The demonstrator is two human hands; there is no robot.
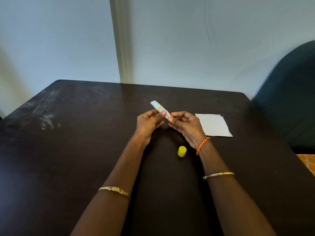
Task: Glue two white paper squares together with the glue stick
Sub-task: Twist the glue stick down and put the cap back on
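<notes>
Both hands hold an uncapped glue stick (pixel 159 108) above the middle of the dark table (pixel 85 150). Its white glue end points up and away to the left. My left hand (pixel 148 122) pinches the yellow-labelled barrel, and my right hand (pixel 185 126) grips the lower end. The yellow cap (pixel 182 151) lies on the table just below my right wrist. Two white paper squares (pixel 214 125) lie stacked, slightly offset, on the table to the right of my right hand.
The wall stands right behind the table's far edge. A dark chair back (pixel 289 99) rises at the right side. An orange patterned cloth (pixel 306 162) shows at the right edge. Pale scuffs mark the table's left part.
</notes>
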